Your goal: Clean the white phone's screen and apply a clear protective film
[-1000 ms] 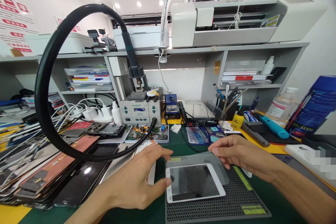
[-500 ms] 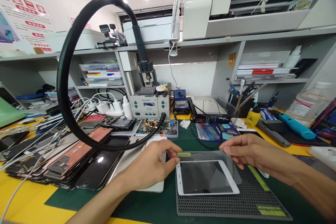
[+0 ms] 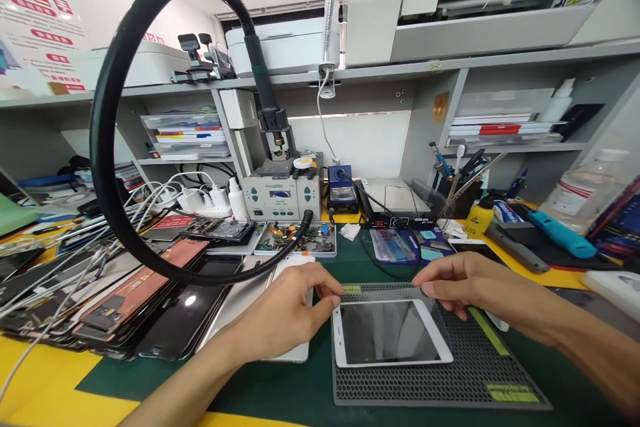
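A white-framed phone (image 3: 390, 332) with a dark screen lies face up on a grey honeycomb-patterned mat (image 3: 420, 387). Over its upper part I hold a thin clear film (image 3: 383, 294), hard to see against the mat. My left hand (image 3: 295, 307) has thumb and forefinger pinched at the film's left end, close to the phone's upper left corner. At the other end, my right hand (image 3: 465, 283) pinches the film beyond the phone's upper right corner. The film's lower edge cannot be made out.
Stacked phone screens and parts (image 3: 185, 313) lie left, under the looping black hose (image 3: 107, 127) of a hot-air station (image 3: 283, 193). A parts tray (image 3: 295, 240) sits behind my left hand. Tools, a yellow bottle (image 3: 480, 217) and a clear bottle (image 3: 575, 190) stand right.
The clear film, which stuck out past the phone's right side, shows less there now, and my right hand has shifted slightly left. The whole view has moved a little.
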The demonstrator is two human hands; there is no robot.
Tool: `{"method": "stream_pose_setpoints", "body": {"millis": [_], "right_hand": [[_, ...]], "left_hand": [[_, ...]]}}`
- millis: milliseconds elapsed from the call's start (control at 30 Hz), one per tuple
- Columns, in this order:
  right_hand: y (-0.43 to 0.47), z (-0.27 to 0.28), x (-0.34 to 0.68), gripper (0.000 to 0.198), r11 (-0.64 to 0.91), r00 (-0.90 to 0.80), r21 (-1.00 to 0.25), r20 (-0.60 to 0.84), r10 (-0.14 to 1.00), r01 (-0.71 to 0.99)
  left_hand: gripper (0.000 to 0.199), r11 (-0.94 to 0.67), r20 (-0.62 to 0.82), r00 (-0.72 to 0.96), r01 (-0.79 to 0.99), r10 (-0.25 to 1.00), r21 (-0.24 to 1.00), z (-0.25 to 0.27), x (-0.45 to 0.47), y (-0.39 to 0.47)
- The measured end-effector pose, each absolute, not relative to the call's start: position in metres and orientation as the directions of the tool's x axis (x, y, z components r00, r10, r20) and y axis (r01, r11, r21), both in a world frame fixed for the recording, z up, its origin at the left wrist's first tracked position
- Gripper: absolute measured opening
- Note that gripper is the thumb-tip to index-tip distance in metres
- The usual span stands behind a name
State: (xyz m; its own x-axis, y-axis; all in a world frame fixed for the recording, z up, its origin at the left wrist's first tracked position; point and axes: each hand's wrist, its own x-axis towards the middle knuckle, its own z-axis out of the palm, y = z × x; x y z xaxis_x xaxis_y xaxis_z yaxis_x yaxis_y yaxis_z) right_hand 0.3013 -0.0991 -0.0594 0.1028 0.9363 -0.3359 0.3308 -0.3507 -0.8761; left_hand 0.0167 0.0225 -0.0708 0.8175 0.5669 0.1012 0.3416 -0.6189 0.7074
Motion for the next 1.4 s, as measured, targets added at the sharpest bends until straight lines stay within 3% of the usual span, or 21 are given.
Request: {"method": "stream_pose_setpoints", "body": {"millis": [900,1400], "right_hand": [[-0.1019,-0.0562,0.2999,0.030,-0.337,-0.003,-0.867,-0.363,0.932,0.368],[-0.1009,-0.0562,0.3008,0.027,-0.310,-0.036,-0.870,-0.350,0.936,0.384]], "left_hand": [[0.016,-0.583,-0.004,0.814,0.419,0.581,0.696,-0.0671,0.0154,0.0213],[0.013,-0.626,0.027,0.827,0.403,0.561,0.667,-0.0703,0.0171,0.0204]]}}
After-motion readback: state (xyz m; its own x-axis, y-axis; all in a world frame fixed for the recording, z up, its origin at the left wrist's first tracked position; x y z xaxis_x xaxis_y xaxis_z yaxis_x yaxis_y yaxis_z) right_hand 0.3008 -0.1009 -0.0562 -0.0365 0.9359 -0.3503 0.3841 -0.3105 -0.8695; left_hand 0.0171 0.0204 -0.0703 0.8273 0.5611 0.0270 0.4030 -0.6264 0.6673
